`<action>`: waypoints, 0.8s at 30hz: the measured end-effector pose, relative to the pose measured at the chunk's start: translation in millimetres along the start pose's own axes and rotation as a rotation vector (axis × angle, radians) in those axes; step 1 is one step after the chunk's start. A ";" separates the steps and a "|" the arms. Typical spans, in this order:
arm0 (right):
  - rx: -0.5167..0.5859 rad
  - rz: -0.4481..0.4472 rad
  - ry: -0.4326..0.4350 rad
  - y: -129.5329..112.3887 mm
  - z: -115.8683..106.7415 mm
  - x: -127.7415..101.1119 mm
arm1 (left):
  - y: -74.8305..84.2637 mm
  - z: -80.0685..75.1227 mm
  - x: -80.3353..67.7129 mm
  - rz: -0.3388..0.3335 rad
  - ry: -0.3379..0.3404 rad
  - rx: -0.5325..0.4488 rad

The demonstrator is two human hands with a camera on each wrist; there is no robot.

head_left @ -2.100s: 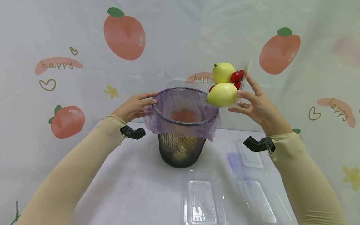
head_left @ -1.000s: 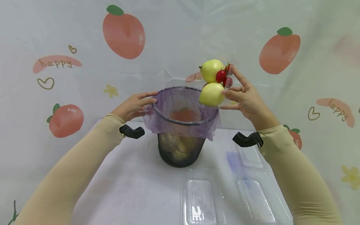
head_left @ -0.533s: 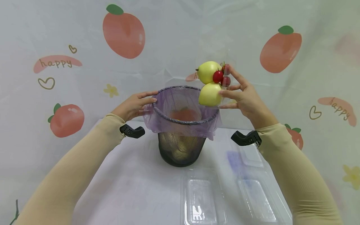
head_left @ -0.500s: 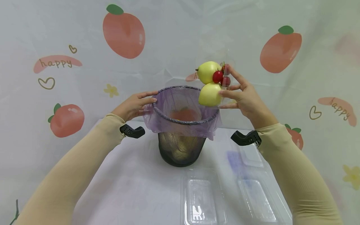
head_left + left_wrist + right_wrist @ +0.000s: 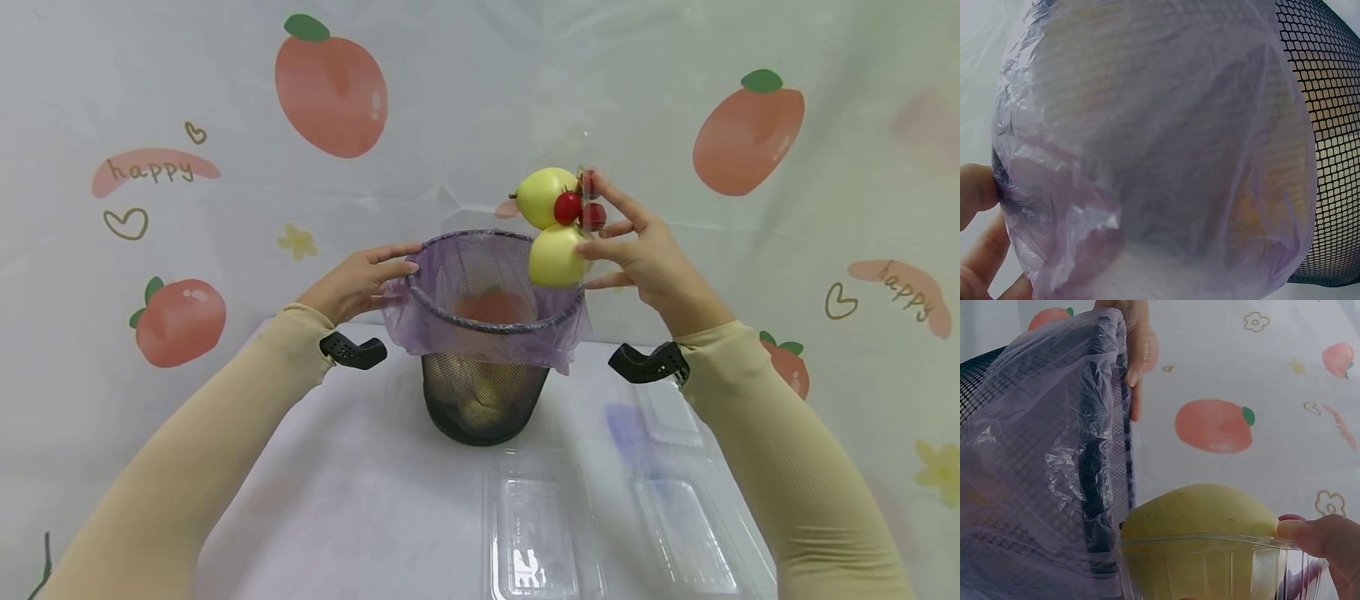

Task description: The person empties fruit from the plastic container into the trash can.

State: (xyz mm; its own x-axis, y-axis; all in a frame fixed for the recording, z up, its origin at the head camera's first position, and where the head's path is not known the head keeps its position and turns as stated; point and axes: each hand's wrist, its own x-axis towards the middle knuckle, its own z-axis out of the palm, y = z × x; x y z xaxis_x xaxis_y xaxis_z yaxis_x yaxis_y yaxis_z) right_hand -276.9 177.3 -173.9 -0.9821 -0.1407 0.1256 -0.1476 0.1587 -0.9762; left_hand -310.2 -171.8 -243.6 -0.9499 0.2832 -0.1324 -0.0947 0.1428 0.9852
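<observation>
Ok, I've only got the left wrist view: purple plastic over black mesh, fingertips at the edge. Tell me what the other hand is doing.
Observer: The right hand holds a clear plastic tray tipped up over the bin, by its right rim.
Operator: Say what's in the tray.
Observer: Two yellow-green fruits and some small red ones, pressed against the tilted tray.
Operator: Report what's inside the bin.
Observer: Something orange-red shows through the purple liner; I can't tell what it is.
Operator: Give me the rest of the table.
Observer: Two empty clear trays lie in front of the bin, toward the person's right.
</observation>
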 end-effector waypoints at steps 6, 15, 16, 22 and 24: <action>-0.039 0.008 0.000 -1.0 0.6 0.7 | -0.5 0.0 -0.4 0.004 -0.010 -0.012; -0.072 0.014 -0.002 -2.8 1.9 0.1 | -0.7 -0.1 -0.2 0.003 -0.013 -0.008; -0.073 0.013 -0.003 -3.3 2.0 0.0 | -0.6 -0.1 -0.3 0.004 -0.013 -0.007; -0.033 -0.001 0.011 -8.7 0.3 0.1 | -0.4 0.3 -0.7 0.009 -0.021 -0.012; -0.020 -0.008 0.015 -9.9 -0.2 0.2 | -0.3 0.4 -0.9 0.008 -0.020 -0.006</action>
State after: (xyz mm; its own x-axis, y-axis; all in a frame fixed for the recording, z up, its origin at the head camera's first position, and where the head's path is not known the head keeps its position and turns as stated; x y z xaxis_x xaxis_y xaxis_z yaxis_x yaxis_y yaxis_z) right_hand -275.6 175.9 -164.2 -0.9825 -0.1269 0.1361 -0.1574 0.1772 -0.9715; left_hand -309.2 -171.7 -243.9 -0.9443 0.3036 -0.1269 -0.0894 0.1344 0.9869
